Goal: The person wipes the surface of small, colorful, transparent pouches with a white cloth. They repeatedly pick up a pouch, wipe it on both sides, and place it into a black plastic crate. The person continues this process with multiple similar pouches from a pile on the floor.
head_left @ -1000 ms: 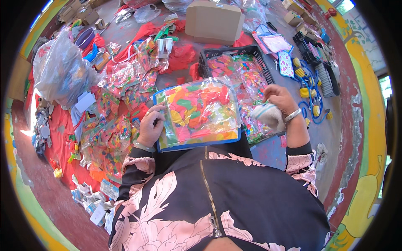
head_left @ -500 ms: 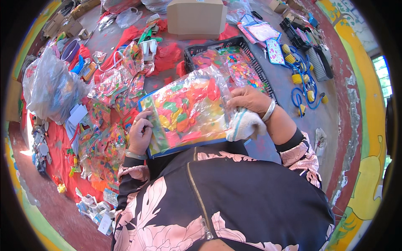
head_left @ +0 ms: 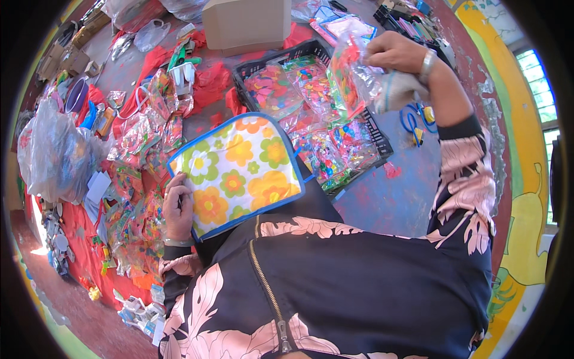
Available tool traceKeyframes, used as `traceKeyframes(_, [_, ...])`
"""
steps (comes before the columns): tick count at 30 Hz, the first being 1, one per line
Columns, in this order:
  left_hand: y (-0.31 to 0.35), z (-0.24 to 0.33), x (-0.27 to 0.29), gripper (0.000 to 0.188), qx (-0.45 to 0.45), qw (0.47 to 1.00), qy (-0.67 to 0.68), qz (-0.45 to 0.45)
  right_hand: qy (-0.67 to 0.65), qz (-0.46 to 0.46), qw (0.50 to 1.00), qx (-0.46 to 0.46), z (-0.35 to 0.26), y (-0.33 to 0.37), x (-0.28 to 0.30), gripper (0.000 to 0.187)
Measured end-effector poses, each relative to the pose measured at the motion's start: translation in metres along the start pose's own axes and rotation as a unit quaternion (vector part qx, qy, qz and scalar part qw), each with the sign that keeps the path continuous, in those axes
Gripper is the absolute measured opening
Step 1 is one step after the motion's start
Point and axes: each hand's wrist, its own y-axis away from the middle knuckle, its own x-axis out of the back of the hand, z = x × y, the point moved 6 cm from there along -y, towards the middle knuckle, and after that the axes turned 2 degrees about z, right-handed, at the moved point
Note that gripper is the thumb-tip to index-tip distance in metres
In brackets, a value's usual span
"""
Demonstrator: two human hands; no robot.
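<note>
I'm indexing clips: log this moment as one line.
left hand: touching floral mat | right hand: holding plastic bag, white cloth | nearby: black crate

Grey floor (head_left: 382, 200): black crate (head_left: 378, 139); cardboard box (head_left: 245, 24) behind crate; red cloth (head_left: 212, 81) left; blue cord (head_left: 409, 122) right.
</note>
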Motion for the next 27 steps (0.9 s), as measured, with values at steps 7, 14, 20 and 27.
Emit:
traceKeyframes(7, [-0.004,0.007,-0.001,0.011,0.009,0.999,-0.031,-0.009,0.319,-0.017,0.945,-0.061,0.072,-0.086,-0.031,0.021])
traceKeyframes(14, [-0.002,0.006,0.002,0.011,0.014,0.999,-0.043,0.010,0.453,0.152,0.870,0.120,0.037,-0.116,-0.058,0.011])
traceKeyframes(20, [-0.004,0.006,-0.002,0.012,0.012,0.999,-0.031,0.012,0.460,0.086,0.859,0.207,0.087,-0.098,-0.184,0.012])
traceKeyframes(27, [-0.005,0.008,-0.001,0.013,0.005,0.999,-0.035,0.026,0.342,-0.030,0.929,0.137,0.134,-0.071,-0.321,0.021])
